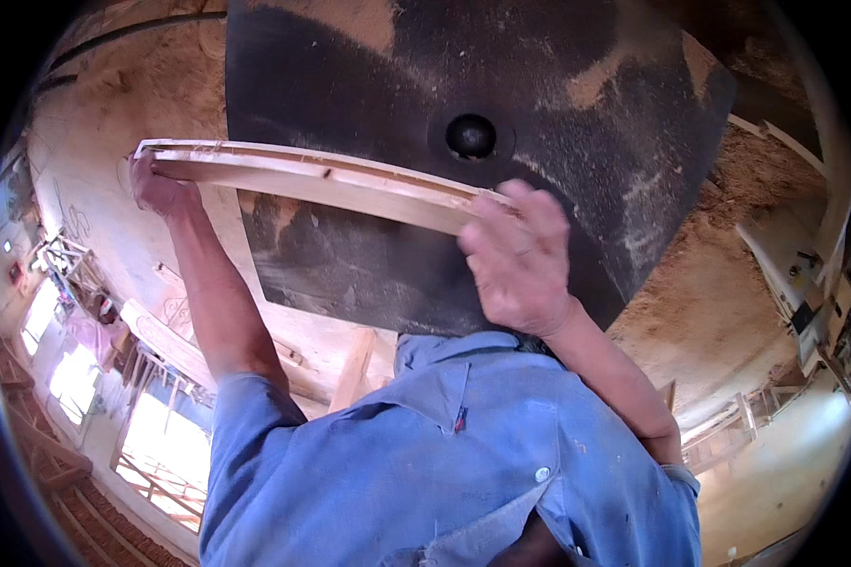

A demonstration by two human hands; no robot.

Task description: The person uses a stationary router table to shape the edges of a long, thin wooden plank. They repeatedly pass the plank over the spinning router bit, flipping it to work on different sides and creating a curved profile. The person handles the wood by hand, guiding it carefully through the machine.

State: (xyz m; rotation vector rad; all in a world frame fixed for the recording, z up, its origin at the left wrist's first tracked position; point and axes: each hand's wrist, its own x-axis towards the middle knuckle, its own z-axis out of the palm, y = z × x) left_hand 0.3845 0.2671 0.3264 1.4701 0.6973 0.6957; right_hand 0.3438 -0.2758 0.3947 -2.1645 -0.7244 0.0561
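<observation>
Two hands (161, 189) (515, 265), one wooden strip (321, 180), one dark machine table (539, 113), one spindle hole (470, 135)

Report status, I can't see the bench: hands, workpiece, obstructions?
Left hand grips wooden strip end. Right hand clamps other end. Strip across dark machine table, sawdust-strewn.

Light: daylight is pouring in through blown-out windows (165, 444) at the lower left.
Shadow: the dark tabletop (539, 85) is staying dim.
Distortion: straight edges are bending toward the black rim.
Blur: the right hand (518, 260) is smearing slightly.
</observation>
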